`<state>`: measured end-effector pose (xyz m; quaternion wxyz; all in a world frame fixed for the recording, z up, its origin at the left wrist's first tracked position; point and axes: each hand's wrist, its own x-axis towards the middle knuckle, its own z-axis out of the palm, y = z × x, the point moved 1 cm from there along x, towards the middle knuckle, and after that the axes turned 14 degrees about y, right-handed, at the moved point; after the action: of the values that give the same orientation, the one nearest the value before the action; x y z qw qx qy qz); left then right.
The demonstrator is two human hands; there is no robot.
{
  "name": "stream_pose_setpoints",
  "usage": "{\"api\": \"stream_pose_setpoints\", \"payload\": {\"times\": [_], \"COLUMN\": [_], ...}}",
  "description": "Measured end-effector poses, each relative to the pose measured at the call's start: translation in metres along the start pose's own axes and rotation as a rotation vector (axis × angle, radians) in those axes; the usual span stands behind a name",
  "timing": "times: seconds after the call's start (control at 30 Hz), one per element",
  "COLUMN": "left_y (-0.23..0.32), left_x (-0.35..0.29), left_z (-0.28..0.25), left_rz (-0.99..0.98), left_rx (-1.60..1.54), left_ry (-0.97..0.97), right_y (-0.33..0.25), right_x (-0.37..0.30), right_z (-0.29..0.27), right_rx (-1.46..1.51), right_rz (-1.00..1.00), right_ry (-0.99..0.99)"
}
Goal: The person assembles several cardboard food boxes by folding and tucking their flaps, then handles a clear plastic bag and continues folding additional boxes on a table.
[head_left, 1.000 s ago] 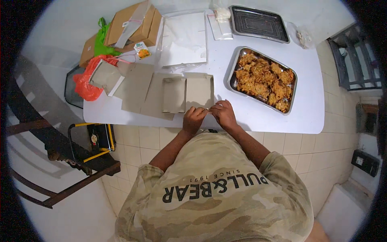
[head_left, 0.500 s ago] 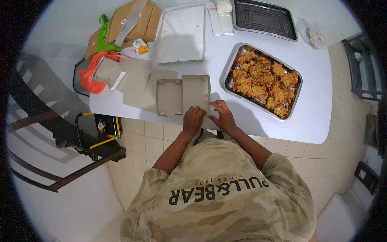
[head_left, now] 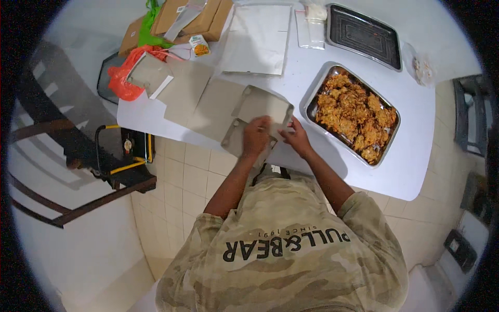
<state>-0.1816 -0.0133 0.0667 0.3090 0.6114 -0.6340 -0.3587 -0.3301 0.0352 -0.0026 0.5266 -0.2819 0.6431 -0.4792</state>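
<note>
A small grey cardboard food box (head_left: 264,105) lies opened out at the table's near edge, its two folded halves now slanted. My left hand (head_left: 257,136) is over the box where the halves meet, its fingers blurred and partly hiding the fold. At the right-hand corner of the far half, my right hand (head_left: 297,139) grips the box's side wall between thumb and fingers. Flat grey cardboard sheets (head_left: 210,101) lie beneath and to the left of the box.
To the right stands a metal tray (head_left: 397,122) of brown fried food (head_left: 356,114). Behind it are an empty dark tray (head_left: 364,36) and a clear bag (head_left: 420,67). White sheets (head_left: 257,39), a brown carton (head_left: 208,26) and a red plastic bag (head_left: 122,80) occupy the far left.
The box has turned from square-on to slanted, its right half swinging to the far side. My left hand has moved up over it, and my right hand has come to its right corner.
</note>
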Motion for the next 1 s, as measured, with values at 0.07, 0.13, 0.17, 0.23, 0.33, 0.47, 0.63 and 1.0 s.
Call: {"api": "stream_pose_setpoints", "payload": {"times": [0.07,0.13,0.17,0.23,0.33,0.47,0.63,1.0], "left_y": [-0.019,-0.024,-0.034,-0.057,-0.067,-0.044,-0.049,-0.147], "left_x": [0.013,0.030,0.039,0.060,0.077,0.087,0.094,0.075], "left_z": [-0.037,-0.059,-0.069,-0.082,-0.098,-0.119,-0.125,-0.105], "left_rz": [0.441,0.358,0.362,-0.066,0.072,0.108,0.372,0.888], "left_rx": [0.408,0.526,0.512,0.264,0.225,0.063,0.545,0.284], "left_ry": [0.507,0.620,0.624,0.060,-0.206,-0.462,-0.626,-0.356], "right_y": [-0.023,-0.042,-0.045,-0.053,-0.067,-0.064,-0.043,0.005], "right_x": [0.005,0.010,0.014,0.017,0.011,0.004,-0.017,-0.055], "right_z": [0.007,0.008,0.009,0.011,0.010,0.001,0.004,0.035], "right_rx": [-0.053,-0.141,-0.148,-0.256,-0.407,-0.520,-0.657,-0.882], "right_rz": [0.025,0.016,0.006,-0.212,-0.315,-0.405,-0.524,-0.892], "right_ry": [0.022,-0.004,0.004,-0.071,-0.064,-0.033,0.100,0.375]}}
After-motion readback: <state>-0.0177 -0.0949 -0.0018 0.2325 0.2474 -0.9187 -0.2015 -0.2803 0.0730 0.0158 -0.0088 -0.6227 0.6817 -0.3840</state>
